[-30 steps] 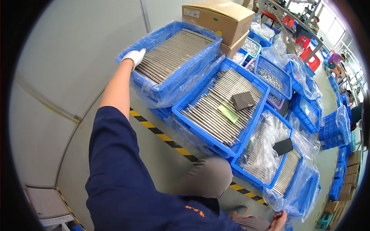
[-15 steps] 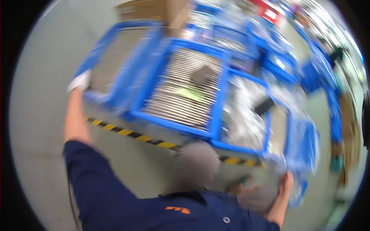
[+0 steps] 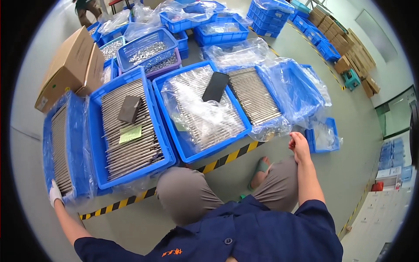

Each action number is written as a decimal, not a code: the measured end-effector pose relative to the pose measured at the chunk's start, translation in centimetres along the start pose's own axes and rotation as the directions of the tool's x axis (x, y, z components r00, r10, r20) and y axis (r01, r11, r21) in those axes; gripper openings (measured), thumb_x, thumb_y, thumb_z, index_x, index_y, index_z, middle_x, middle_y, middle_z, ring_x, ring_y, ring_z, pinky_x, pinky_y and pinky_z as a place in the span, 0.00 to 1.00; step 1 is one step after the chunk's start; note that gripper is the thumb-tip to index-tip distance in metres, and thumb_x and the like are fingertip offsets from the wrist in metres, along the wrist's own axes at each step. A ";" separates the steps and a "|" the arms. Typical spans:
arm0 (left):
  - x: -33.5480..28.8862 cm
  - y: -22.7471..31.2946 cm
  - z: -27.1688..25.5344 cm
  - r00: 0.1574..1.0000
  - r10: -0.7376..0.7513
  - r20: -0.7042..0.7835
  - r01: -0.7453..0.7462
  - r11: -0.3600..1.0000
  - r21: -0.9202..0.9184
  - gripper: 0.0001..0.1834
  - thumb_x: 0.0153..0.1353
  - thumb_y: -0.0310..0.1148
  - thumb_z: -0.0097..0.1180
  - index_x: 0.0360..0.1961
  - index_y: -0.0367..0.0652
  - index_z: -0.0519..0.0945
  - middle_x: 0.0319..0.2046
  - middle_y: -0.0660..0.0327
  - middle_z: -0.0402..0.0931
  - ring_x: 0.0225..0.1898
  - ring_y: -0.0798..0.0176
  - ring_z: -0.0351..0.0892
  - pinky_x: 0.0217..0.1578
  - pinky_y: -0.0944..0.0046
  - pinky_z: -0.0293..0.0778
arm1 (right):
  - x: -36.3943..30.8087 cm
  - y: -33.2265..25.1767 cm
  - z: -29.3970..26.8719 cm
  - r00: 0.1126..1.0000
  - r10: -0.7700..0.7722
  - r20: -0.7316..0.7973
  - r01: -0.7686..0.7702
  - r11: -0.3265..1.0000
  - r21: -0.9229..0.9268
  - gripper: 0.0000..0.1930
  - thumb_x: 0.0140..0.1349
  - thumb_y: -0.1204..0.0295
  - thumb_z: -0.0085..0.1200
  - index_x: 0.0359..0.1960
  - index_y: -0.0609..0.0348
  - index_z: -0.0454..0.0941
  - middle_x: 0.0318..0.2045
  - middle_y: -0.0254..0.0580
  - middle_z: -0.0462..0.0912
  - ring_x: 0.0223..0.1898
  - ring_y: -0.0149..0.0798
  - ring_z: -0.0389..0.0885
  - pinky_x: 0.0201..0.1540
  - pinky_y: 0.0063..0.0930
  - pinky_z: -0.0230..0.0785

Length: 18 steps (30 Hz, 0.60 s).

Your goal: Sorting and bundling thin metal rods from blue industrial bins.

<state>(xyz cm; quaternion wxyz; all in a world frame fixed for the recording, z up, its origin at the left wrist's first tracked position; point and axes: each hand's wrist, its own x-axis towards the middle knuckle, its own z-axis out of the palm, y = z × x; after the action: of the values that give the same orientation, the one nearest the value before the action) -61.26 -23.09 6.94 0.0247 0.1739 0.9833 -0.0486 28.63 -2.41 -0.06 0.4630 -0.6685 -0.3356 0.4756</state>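
At the near left corner of the leftmost blue crate (image 3: 82,168), my left hand (image 3: 55,194) in a white glove lies against the rim, its fingers stretched toward the ends of the metal rods (image 3: 60,148). My bare right hand (image 3: 299,147) is by my right knee, with curled fingers; their inner side is hidden. To the right of the leftmost crate, a second blue crate (image 3: 97,144) carries rows of rods, a dark brown block (image 3: 130,109) and a yellow-green paper slip (image 3: 130,134). A third blue crate (image 3: 198,156) has rods under clear plastic film (image 3: 196,109) and a black phone-like slab (image 3: 215,86).
Further right stand another tray of rods (image 3: 253,94) and a film-lined blue crate (image 3: 301,94). Behind are baskets of small metal parts (image 3: 148,52) and cardboard boxes (image 3: 65,65). Black-yellow tape (image 3: 227,158) crosses the floor. A person (image 3: 87,11) is at the far left.
The view has swung, so the crates sit further left and appear sharper. My left hand stays at the leftmost crate's corner. My right hand is now by my knee with its fingers curled.
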 end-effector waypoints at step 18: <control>-19.0 16.5 -8.4 0.226 0.202 -0.953 -0.713 0.701 -0.021 0.19 0.60 0.39 0.39 0.47 0.38 0.68 0.45 0.52 0.68 0.46 0.55 0.69 0.45 0.65 0.65 | -4.5 -3.0 0.8 0.948 0.056 0.314 -0.163 0.932 0.325 0.06 0.57 0.72 0.44 0.31 0.62 0.70 0.18 0.31 0.69 0.21 0.26 0.68 0.25 0.17 0.63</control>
<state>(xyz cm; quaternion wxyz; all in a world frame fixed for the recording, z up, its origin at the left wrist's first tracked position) -38.07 -13.24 15.12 -0.4581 0.4516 0.7053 0.2977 26.45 -5.10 4.16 0.4898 -0.5141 -0.2747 0.6483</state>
